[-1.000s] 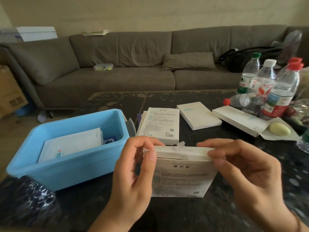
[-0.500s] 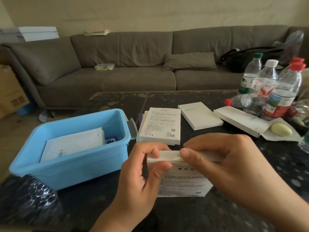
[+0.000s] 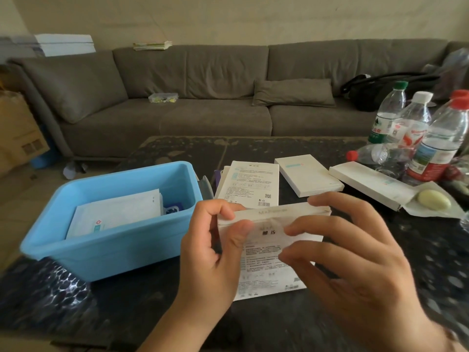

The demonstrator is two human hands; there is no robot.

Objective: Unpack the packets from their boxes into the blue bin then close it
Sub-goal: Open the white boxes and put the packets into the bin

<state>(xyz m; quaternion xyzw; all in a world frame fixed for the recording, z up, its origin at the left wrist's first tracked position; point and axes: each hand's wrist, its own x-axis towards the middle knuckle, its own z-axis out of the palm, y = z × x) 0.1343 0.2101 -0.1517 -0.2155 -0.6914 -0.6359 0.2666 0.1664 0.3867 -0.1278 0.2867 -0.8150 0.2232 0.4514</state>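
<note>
I hold a flat white printed box (image 3: 266,260) upright over the dark table. My left hand (image 3: 215,252) grips its left edge, thumb on the front near the top. My right hand (image 3: 355,255) is at the top right, fingers curved over the front and the top flap. The open blue bin (image 3: 121,247) stands to the left with white packets (image 3: 116,214) inside. Three more white boxes lie behind: one with print (image 3: 250,182), a plain one (image 3: 308,174), and a long one (image 3: 368,182).
Several plastic water bottles (image 3: 436,146) stand and lie at the table's far right. A pale oval object on paper (image 3: 434,199) sits beside the long box. A grey sofa (image 3: 215,102) runs along the far side. A cardboard carton (image 3: 20,133) is at the left.
My right hand has slid back toward the box's top right corner and its fingers now spread over the front. The box has tilted so that more of its printed face shows.
</note>
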